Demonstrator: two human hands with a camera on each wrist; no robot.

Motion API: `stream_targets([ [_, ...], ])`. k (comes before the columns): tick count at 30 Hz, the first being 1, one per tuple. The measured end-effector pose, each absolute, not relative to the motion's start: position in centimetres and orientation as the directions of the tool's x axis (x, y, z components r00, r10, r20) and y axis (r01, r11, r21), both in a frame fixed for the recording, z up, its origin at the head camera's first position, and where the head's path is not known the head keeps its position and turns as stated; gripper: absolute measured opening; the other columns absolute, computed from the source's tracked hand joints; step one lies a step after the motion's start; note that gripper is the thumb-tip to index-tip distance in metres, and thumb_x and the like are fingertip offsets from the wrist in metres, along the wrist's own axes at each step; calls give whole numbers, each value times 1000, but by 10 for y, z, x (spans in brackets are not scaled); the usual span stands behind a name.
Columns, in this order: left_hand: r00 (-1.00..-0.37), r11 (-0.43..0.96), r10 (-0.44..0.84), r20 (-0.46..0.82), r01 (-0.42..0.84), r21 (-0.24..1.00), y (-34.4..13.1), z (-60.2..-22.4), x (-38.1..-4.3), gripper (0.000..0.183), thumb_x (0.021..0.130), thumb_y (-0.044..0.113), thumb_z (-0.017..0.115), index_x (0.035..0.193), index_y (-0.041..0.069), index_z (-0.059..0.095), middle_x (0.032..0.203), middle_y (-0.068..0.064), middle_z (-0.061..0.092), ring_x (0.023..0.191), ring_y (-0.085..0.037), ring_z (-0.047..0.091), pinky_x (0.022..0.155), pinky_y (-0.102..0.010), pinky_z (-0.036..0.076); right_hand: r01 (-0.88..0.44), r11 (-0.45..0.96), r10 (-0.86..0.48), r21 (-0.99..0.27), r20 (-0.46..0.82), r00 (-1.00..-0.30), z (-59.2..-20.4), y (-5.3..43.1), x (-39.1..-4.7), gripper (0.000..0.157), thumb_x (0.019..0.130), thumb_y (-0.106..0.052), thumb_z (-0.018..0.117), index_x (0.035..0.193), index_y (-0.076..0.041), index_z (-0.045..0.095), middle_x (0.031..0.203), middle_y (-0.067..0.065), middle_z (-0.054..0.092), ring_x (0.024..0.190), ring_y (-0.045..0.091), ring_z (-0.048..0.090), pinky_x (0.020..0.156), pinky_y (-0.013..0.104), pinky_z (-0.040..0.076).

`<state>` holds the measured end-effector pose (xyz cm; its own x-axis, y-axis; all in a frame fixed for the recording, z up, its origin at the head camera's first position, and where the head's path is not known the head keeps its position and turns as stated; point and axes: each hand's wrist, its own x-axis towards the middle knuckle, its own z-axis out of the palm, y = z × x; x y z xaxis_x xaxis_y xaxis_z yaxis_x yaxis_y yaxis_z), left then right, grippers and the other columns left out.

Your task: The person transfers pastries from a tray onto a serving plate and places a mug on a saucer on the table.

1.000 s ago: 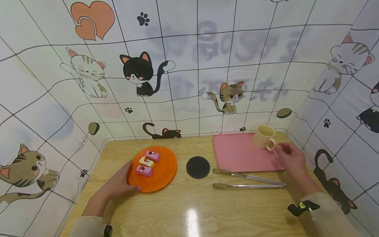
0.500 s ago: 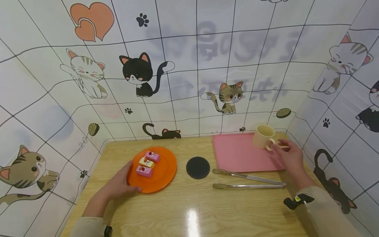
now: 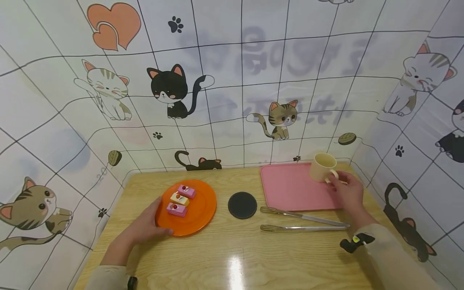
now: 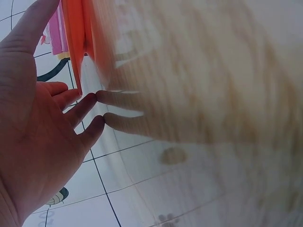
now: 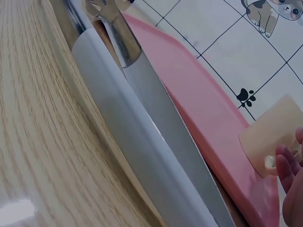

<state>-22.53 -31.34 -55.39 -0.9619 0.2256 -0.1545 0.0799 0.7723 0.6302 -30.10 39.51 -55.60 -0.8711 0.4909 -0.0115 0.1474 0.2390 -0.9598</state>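
Observation:
A cream mug [image 3: 322, 168] stands upright at the back right of a pink tray [image 3: 290, 189], its handle facing right. My right hand [image 3: 349, 190] is at that handle, thumb and forefinger pinching it; the right wrist view has the fingers right at the handle's lower end. At the left, an orange plate [image 3: 203, 205] bears three small toy cake slices, two pink [image 3: 177, 209] and one yellow [image 3: 179, 198]. My left hand [image 3: 146, 223] rests against the plate's left edge, thumb at the near rim and fingers spread loosely. In the left wrist view its fingertips touch the wooden table.
Metal tongs [image 3: 304, 228] with white handles lie spread on the table [image 3: 203, 262], in front of the tray. A round black coaster [image 3: 242, 205] lies between plate and tray. Cat-printed sheeting [image 3: 224, 100] encloses the back and both sides.
My right hand has moved left from the tray's right edge to the mug's handle, and its fingers have closed there. The left hand, plate and mug have stayed in place.

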Motion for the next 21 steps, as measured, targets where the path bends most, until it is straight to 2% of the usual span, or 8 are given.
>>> stream_targets([
  [6, -961, 774, 223, -164, 73, 630, -312, -552, -224, 141, 78, 52, 99, 176, 1, 12, 179, -27, 24, 162, -52, 28, 128, -69, 26, 209, 263, 522, -942, -44, -852, -557, 391, -302, 58, 110, -38, 70, 160, -11, 59, 123, 2, 66, 94, 6, 74, 75, 18, 64],
  [10, -961, 770, 228, -159, 78, 633, -312, -551, -223, 140, 78, 50, 100, 175, 0, 13, 178, -28, 25, 161, -53, 28, 128, -70, 26, 211, 272, 522, -939, -40, -852, -557, 390, -302, 55, 112, -38, 68, 159, -11, 61, 122, 3, 68, 98, 10, 75, 76, 16, 62],
  [14, -960, 769, 234, -154, 86, 633, -311, -550, -223, 140, 78, 50, 100, 175, 0, 13, 178, -28, 26, 161, -53, 29, 128, -70, 27, 218, 256, 519, -942, -56, -853, -557, 391, -304, 54, 111, -39, 68, 157, -11, 63, 119, -1, 67, 97, 8, 74, 75, 13, 61],
  [21, -960, 768, 231, -159, 80, 635, -311, -550, -223, 141, 78, 50, 100, 175, 0, 12, 178, -28, 26, 161, -53, 29, 128, -70, 26, 191, 228, 519, -955, -47, -853, -559, 392, -306, 49, 112, -33, 68, 153, -7, 65, 111, -4, 67, 94, 10, 76, 77, 16, 62],
])
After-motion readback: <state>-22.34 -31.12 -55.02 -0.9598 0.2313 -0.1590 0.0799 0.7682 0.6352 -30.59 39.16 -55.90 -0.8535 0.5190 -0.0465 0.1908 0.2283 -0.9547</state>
